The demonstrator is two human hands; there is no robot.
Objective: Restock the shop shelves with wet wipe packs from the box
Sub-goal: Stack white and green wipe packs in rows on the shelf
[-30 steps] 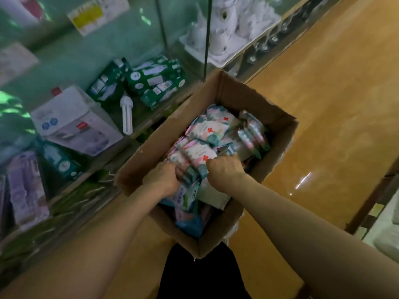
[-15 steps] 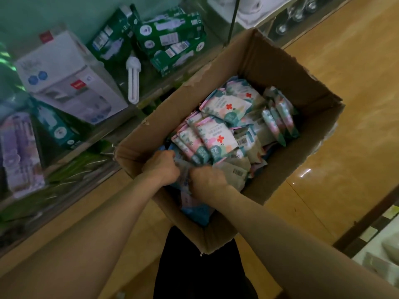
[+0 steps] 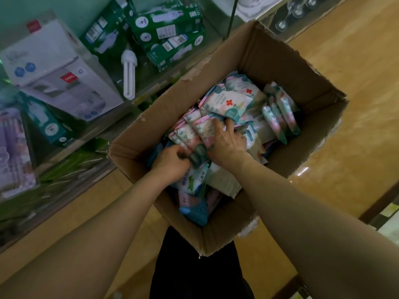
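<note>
Cardboard box [image 3: 280, 67], ragged-rimmed and open, is standing right beside the glass display case [image 3: 54, 7], so the stock is sitting within arm's reach of the shelves it is meant for. Wet wipe packs [image 3: 228, 102] are filling it, most lying loose and slanted. One row of pink-edged packs [image 3: 190, 130] is standing on edge toward the side nearer the case. Both arms are reaching down into the box. Left grip [image 3: 172, 162] is closing on the near end of that row, fingers curled and pinching the lower pack edges. Right grip [image 3: 226, 143] is lying across the far end, fingers spread over the pack faces and seemingly hooking behind the last one, though the fingertips are hidden among the wrappers. The two are acting as bookends: squeezing from both ends is the sensible way of taking several soft, slippery packs out as one block rather than singly. Step in hand, by my reading: gathering a bundle, lift not yet begun. The shelf [image 3: 112, 67] level with the box is carrying green bulb cartons [image 3: 168, 29], a bare fluorescent bulb [image 3: 129, 76] and a white carton [image 3: 60, 70].
</note>
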